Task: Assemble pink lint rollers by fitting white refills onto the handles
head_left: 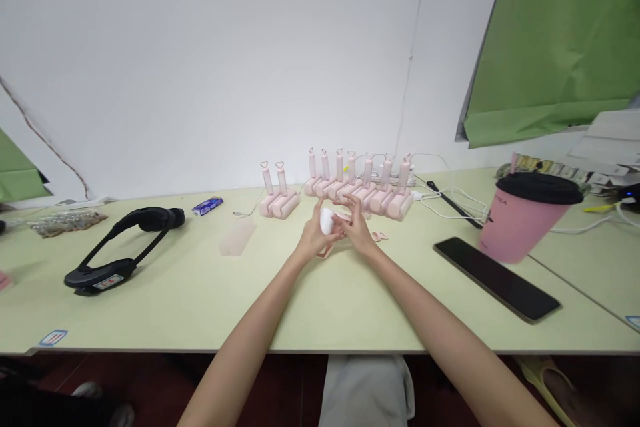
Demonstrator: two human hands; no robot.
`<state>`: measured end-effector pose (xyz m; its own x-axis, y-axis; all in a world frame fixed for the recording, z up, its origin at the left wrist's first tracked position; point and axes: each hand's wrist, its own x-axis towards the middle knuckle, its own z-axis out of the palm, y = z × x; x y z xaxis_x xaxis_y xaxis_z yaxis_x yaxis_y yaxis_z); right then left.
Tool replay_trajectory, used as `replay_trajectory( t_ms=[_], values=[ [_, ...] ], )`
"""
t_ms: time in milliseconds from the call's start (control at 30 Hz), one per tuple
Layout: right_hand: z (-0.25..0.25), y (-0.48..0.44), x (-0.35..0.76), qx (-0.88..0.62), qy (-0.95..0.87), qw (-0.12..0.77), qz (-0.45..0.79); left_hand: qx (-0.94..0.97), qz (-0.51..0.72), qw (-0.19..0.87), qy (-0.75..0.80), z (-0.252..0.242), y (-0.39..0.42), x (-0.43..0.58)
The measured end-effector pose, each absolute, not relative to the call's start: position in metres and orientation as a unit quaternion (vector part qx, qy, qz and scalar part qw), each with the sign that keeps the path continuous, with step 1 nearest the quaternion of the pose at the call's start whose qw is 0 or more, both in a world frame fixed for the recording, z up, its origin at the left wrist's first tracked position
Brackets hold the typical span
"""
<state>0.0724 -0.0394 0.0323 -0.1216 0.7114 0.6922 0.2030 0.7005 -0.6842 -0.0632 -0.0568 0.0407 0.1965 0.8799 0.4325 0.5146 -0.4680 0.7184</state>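
Close together above the middle of the table, my left hand and my right hand are closed around a small white rounded piece. My left thumb and fingers hold its left side, and my right fingers press against its right side. A pink angular piece shows just below my hands; whether it is joined to the white piece I cannot tell. Near my right wrist lies a small pink ring-shaped part. Beyond my hands stand several pink devices with cylindrical bases and upright tubes topped by hearts.
To the right are a black phone, a pink cup with a black lid, and white cables. On the left lie a black headset, a blue packet and a translucent pink sheet. A white wall rises behind.
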Motion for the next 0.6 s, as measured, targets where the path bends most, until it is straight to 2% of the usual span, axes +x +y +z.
replay_trajectory(
  t_ms=[133,333,600],
  values=[
    [0.029,-0.044,0.065,-0.355,-0.702,0.588,0.188,0.725,0.450,0.200,0.482,0.038,-0.056,-0.061],
    [0.022,-0.039,0.065,-0.390,-0.621,0.663,0.150,0.733,0.454,0.172,0.477,0.034,-0.052,-0.046],
    [0.025,-0.037,0.085,-0.379,-0.710,0.586,0.097,0.732,0.437,0.174,0.493,0.033,-0.053,-0.039]
  ],
)
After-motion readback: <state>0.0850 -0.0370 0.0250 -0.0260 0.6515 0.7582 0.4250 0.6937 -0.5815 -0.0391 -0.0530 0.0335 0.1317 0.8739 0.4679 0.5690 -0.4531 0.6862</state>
